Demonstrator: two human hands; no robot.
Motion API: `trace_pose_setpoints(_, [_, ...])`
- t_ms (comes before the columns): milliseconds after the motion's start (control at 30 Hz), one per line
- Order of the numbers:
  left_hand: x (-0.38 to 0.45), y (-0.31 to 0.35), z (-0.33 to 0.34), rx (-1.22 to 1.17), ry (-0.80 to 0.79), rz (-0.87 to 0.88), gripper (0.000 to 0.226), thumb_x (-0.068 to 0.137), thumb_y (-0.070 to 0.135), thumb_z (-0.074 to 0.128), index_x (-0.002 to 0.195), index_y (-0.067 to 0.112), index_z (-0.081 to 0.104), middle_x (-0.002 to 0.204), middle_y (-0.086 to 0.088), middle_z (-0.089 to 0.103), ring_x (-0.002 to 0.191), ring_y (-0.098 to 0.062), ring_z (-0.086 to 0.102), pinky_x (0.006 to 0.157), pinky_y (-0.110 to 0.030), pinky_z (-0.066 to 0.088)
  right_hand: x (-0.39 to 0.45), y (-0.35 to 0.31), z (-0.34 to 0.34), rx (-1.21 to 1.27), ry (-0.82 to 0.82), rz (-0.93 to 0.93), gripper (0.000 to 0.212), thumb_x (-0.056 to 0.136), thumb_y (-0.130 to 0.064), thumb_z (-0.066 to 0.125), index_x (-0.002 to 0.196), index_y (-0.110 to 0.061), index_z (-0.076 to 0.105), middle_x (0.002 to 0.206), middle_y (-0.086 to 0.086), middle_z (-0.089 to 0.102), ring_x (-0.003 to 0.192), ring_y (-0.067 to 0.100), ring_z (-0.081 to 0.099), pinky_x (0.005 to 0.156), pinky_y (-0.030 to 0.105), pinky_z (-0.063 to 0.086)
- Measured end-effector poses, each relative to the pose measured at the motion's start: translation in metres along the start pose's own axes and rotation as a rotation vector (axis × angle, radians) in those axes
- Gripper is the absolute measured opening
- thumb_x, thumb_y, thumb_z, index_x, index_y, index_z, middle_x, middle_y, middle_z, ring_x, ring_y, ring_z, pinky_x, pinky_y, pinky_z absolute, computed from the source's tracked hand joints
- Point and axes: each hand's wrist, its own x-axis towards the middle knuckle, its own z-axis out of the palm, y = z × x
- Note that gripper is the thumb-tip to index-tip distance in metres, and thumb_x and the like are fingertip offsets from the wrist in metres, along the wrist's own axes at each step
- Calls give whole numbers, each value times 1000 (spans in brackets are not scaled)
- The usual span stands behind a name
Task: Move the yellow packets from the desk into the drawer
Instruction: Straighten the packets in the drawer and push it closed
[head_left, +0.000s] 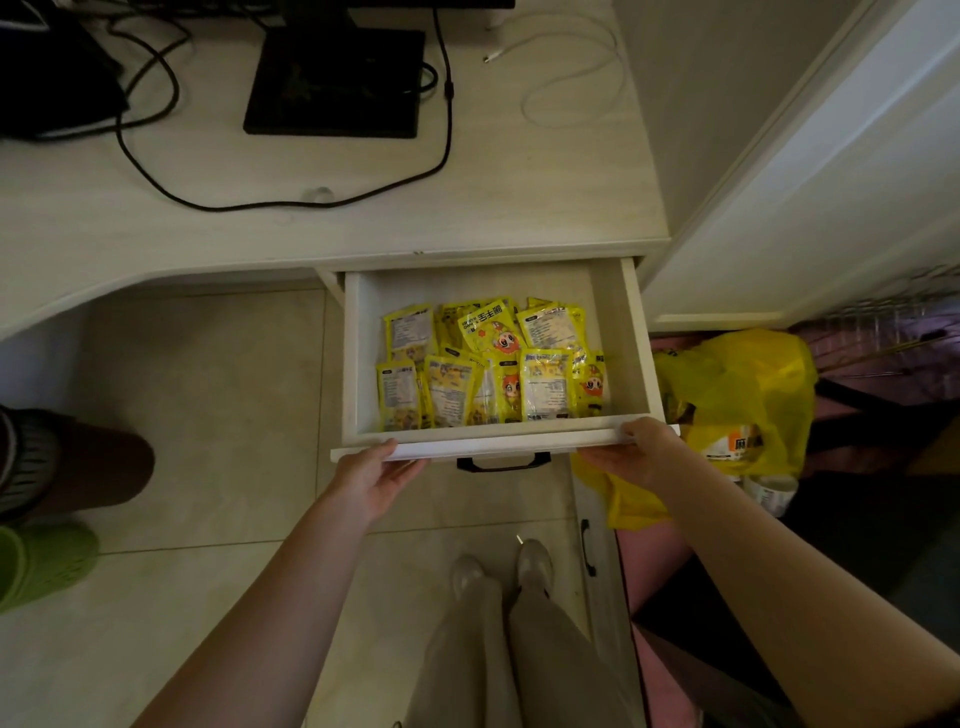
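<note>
Several yellow packets (493, 364) lie in a loose pile inside the white drawer (358, 364), which stands pulled out from under the desk (311, 218). My left hand (376, 475) holds the left end of the drawer's front panel, thumb on top. My right hand (636, 457) holds the right end of the same panel, thumb over its top edge. A black handle (503, 462) sits on the drawer front between my hands. No packets show on the desk top.
On the desk are a black monitor base (335, 83), black cables (156, 176) and a white cable (576, 67). A yellow plastic bag (743, 395) lies on the floor right of the drawer. Another person's leg (72, 462) and a green shoe (41, 566) are at left.
</note>
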Motion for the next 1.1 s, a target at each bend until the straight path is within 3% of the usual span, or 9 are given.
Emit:
trace_pose_setpoints(133, [3, 7, 5, 5, 9, 10, 40, 92, -2, 53, 130, -7, 41, 130, -32, 48, 118, -48, 52, 81, -49, 51, 2, -3, 7, -25, 22, -20, 37, 99, -3, 37, 135, 3, 32, 129, 30, 51, 113, 45, 57, 80, 53, 51])
trace_pose_setpoints(367, [13, 28, 24, 3, 19, 2, 36, 91, -3, 53, 125, -7, 43, 132, -33, 46, 118, -50, 50, 81, -52, 50, 7, -31, 22, -1, 33, -17, 42, 95, 4, 42, 136, 0, 33, 116, 26, 46, 119, 44, 51, 94, 53, 49])
trace_pose_setpoints(567, [23, 49, 44, -27, 19, 20, 38, 91, -4, 52, 128, -6, 41, 133, -33, 44, 120, -50, 48, 79, -51, 50, 18, -53, 40, -53, 43, -42, 41, 98, -2, 40, 138, 0, 31, 123, 28, 50, 112, 42, 58, 89, 50, 53])
trace_pose_setpoints(700, [26, 64, 60, -36, -2, 0, 7, 93, -6, 47, 100, -6, 46, 135, -35, 39, 123, -53, 43, 94, -54, 44, 27, -68, 53, -64, 46, -37, 43, 99, -1, 37, 141, -1, 28, 130, 28, 47, 115, 42, 55, 91, 51, 51])
trace_pose_setpoints(800, [31, 74, 70, -19, 8, 17, 20, 93, -4, 50, 112, -9, 46, 134, -35, 43, 121, -50, 47, 85, -50, 47, 35, -83, 62, -76, 31, -45, 44, 98, 0, 36, 141, -2, 28, 119, 27, 49, 113, 41, 57, 86, 48, 52])
trace_pose_setpoints(867, [35, 83, 80, -23, 28, 40, 31, 92, -2, 52, 121, -8, 44, 129, -33, 47, 118, -47, 51, 80, -47, 50, 41, -92, 68, -114, 18, -62, 40, 99, -5, 37, 139, -2, 30, 111, 25, 53, 103, 38, 61, 83, 45, 53])
trace_pose_setpoints(967, [40, 97, 98, -22, 51, 67, 26, 93, -1, 53, 116, -8, 46, 125, -32, 49, 116, -46, 53, 83, -45, 50, 50, -108, 75, -159, -10, -68, 32, 100, -13, 41, 129, 0, 38, 102, 25, 58, 82, 32, 63, 81, 43, 52])
trace_pose_setpoints(1100, [48, 113, 118, -20, 71, 102, 24, 92, -2, 53, 115, -7, 47, 123, -29, 49, 117, -43, 52, 87, -45, 50, 62, -131, 86, -167, -37, -82, 15, 100, -14, 42, 113, -6, 39, 101, 26, 57, 92, 36, 62, 88, 47, 52])
